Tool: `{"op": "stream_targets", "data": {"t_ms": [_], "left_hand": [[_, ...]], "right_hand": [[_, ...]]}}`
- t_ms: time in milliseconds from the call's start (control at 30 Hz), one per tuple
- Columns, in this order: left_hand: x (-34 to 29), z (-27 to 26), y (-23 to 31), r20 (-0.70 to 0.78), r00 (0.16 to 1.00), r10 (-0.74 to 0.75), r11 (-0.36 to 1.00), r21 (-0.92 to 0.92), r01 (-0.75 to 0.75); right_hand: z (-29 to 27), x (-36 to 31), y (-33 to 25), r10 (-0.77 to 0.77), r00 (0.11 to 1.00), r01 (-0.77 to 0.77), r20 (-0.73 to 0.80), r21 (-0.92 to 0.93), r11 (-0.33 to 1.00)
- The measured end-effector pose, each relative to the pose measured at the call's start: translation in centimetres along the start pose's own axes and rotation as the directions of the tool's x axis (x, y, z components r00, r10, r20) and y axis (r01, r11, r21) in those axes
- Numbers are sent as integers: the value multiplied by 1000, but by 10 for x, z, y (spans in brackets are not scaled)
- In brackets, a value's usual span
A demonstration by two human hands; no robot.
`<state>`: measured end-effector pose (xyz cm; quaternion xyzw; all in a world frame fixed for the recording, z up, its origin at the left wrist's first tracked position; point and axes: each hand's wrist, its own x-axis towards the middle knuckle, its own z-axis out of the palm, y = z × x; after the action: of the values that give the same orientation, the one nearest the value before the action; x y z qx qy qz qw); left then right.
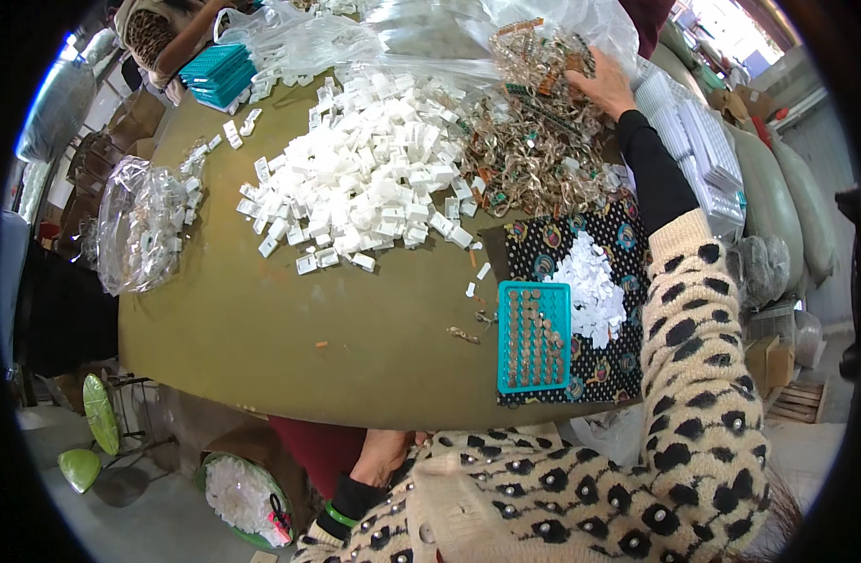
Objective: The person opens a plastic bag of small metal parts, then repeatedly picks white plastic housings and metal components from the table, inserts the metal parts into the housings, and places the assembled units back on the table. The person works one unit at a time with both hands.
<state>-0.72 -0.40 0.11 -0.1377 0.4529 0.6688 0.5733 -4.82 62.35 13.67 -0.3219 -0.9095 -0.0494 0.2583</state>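
My right hand (604, 86) reaches far out to the back right, its fingers curled on a clump of tangled, brownish clear strips (549, 68) at the top of a larger heap (534, 155) of the same pieces. Down at the table's front edge, my left hand (384, 452) hangs low with its fingers hidden. Nearer me on the right, a teal tray (566, 361) carries rows of small round brown pieces. Beside it lies a loose pile of small white slips (590, 293), both on a black patterned cloth (627, 361).
A big heap of small white plastic cases (374, 174) covers the table's (262, 338) middle. Clear plastic bags (135, 230) lie left and at the back. Stacked teal trays (219, 77) stand near another person's arm (188, 42). White trays (688, 127) are stacked at right.
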Motion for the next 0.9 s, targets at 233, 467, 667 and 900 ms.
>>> {"op": "stream_targets", "data": {"t_ms": [233, 467, 667, 900], "left_hand": [[-4, 7, -1, -103, 994, 31, 917, 400, 13], [-22, -5, -8, 209, 961, 179, 816, 514, -263], [-56, -10, -9, 174, 962, 212, 852, 449, -269], [-87, -19, -8, 111, 918, 380, 856, 334, -395]], "right_hand": [[-29, -23, -42, -211, 949, 180, -234, -147, 973], [-83, -73, -165, -375, 910, 414, -179, 312, 855], [-128, -117, -290, -563, 792, 589, -237, 544, 598], [-209, -112, -377, -514, 743, 657, -429, 614, 438]]}}
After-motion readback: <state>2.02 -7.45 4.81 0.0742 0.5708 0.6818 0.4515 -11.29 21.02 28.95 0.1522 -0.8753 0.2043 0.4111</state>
